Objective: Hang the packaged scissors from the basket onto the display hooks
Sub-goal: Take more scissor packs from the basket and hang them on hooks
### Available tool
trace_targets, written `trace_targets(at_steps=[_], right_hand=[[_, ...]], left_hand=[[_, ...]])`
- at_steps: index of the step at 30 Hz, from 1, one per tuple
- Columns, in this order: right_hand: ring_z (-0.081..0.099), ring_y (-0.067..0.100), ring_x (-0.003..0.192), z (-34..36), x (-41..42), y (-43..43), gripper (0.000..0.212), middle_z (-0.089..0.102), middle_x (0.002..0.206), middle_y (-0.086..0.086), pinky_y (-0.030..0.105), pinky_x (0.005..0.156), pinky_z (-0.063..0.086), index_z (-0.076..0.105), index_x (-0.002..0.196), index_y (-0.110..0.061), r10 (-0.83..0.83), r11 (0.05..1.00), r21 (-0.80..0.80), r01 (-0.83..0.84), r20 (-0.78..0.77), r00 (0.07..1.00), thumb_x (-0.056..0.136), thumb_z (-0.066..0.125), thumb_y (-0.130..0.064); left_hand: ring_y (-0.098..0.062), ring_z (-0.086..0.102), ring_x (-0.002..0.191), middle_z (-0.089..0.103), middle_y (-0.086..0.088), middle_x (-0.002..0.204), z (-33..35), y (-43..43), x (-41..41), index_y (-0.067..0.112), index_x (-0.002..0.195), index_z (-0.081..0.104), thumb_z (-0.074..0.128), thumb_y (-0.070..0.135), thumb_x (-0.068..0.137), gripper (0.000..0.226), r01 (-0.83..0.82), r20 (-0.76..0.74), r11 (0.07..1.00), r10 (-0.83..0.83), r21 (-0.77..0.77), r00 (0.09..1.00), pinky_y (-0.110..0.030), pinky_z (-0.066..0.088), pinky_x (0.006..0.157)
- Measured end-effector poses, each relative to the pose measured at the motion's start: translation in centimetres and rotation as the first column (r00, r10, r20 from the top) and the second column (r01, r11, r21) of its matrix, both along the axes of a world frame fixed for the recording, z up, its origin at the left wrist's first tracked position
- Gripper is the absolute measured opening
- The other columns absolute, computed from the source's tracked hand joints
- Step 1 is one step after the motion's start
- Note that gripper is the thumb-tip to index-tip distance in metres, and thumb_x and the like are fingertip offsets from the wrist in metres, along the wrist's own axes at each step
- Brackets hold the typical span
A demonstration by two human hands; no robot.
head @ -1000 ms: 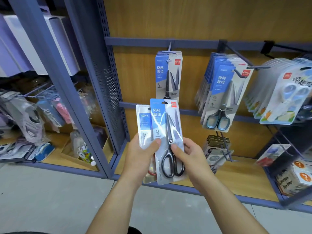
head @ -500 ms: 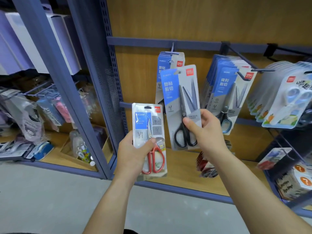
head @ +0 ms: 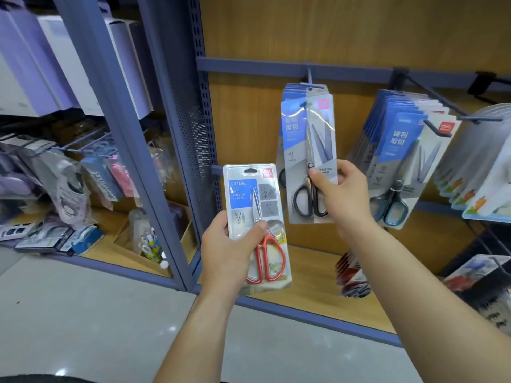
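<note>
Right hand (head: 343,194) pinches the black-handled scissors pack (head: 297,134) at the display hook (head: 313,85); left hand (head: 229,244) grips the red-handled scissors pack (head: 243,189).

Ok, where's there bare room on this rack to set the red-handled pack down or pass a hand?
Bare wooden shelf between the perforated side panel and the low pile of packs. A narrow strip of back panel shows between the held black-handled pack and the blue-handled stack. Further right the white packs crowd close; the left bay is cluttered.

Bright even light, packaging glare, soft blur, wide-angle edge distortion
</note>
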State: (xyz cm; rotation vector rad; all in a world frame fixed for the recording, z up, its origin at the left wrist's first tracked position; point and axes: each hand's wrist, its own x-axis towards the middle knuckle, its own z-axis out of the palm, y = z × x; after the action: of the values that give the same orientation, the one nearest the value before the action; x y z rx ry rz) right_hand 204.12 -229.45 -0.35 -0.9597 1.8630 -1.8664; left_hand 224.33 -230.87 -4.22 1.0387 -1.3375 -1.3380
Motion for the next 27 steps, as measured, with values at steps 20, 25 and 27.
trace_targets(at_steps=[20,25,27], right_hand=[[0.077,0.022,0.089,-4.4,6.0,7.6,0.022,0.078,0.100,0.008,0.032,0.072,0.063,0.064,0.113,-0.011,0.366,0.918,0.100,-0.385,0.170,0.915,0.093,0.070,-0.005],[0.077,0.027,0.095,-4.8,5.7,8.9,0.033,0.079,0.105,0.005,0.045,0.081,0.064,0.061,0.116,-0.014,0.332,0.931,0.100,-0.351,0.167,0.928,0.089,0.074,-0.002],[0.077,0.026,0.096,-4.8,5.2,9.8,0.033,0.079,0.106,0.005,0.048,0.083,0.063,0.061,0.118,-0.015,0.312,0.939,0.099,-0.330,0.161,0.936,0.090,0.074,-0.003]], left_hand=[[-0.009,0.077,0.090,0.079,0.011,0.098,-0.2,1.0,-1.2,0.029,0.104,0.067,0.084,0.022,0.084,0.028,0.121,0.033,0.992,-0.122,0.020,0.992,-0.038,0.064,0.079],[-0.006,0.076,0.088,0.079,0.013,0.097,0.0,2.0,-1.5,0.027,0.106,0.067,0.082,0.020,0.086,0.026,0.211,0.061,0.977,-0.212,0.014,0.975,-0.029,0.063,0.074],[-0.005,0.076,0.089,0.079,0.014,0.097,0.2,2.4,-1.8,0.026,0.106,0.068,0.082,0.019,0.086,0.025,0.261,0.083,0.965,-0.260,0.002,0.962,-0.024,0.062,0.071]])
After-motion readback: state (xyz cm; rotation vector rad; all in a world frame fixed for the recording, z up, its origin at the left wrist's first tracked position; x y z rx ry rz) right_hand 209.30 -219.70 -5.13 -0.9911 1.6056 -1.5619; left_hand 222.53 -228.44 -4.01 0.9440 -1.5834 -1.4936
